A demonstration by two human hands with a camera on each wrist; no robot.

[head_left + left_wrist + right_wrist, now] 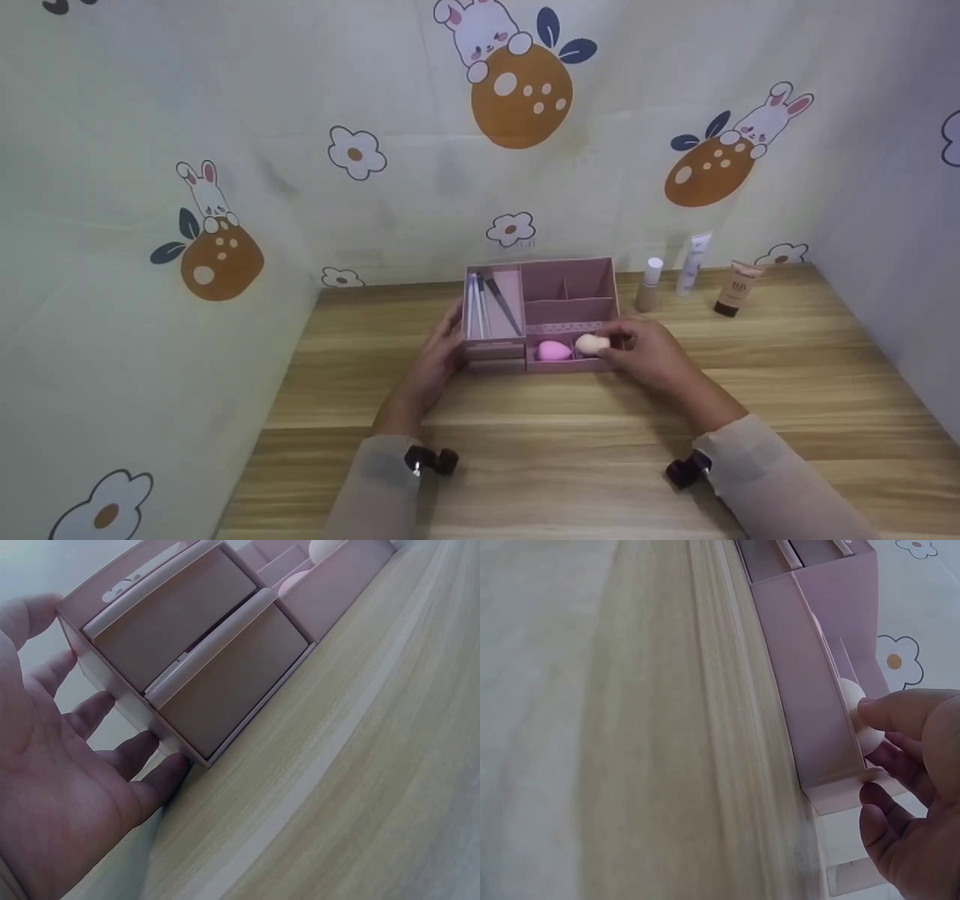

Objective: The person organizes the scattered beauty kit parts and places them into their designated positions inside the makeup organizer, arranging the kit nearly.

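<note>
A pink desktop organizer [587,307] stands on the wooden table. My left hand [436,364] touches its left side with spread, nearly straight fingers; in the left wrist view the fingertips rest on the side wall, beside two drawers [225,679]. At the front right compartment, my right hand [651,358] pinches a cream makeup sponge [591,344] between thumb and fingers. The right wrist view has that sponge [862,727] just behind the front wall, its lower part hidden. A pink makeup sponge [553,351] lies in the neighbouring front compartment.
Several makeup brushes [502,300] lie in the organizer's top left tray. Right of it stand a bottle with a white cap [649,285], a white tube [694,264] and a beige BB cream tube [737,288]. A printed cloth [420,210] hangs behind the table.
</note>
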